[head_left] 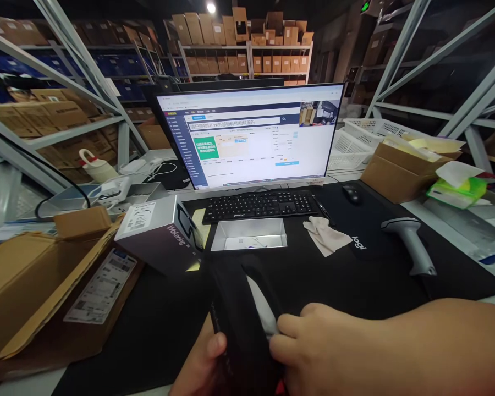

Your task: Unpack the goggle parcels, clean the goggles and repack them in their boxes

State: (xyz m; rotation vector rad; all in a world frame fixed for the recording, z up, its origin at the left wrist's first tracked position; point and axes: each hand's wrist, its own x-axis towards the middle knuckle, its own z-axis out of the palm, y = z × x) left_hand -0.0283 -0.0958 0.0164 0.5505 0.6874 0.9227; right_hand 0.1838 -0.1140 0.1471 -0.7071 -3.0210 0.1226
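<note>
A dark, box-like black case (242, 324) is held low in front of me by my left hand (204, 357), its thumb along the near left side. Something white (260, 305) shows in a narrow opening along the case's right part. My right hand (313, 344) has its fingers curled at that opening, against the white material; the fingertips are partly hidden, so what they pinch I cannot make out. Beyond the case lies a shallow white tray-like box (249, 246). To its left stands a silver-grey product box (148, 234) marked "Walkering" or similar.
An opened cardboard carton (61, 297) fills the left side. Behind are a keyboard (264, 204) and a lit monitor (247, 148). A crumpled cloth (325, 235), a mouse (351, 193) and a barcode scanner (412, 245) lie right, near another cardboard box (402, 170).
</note>
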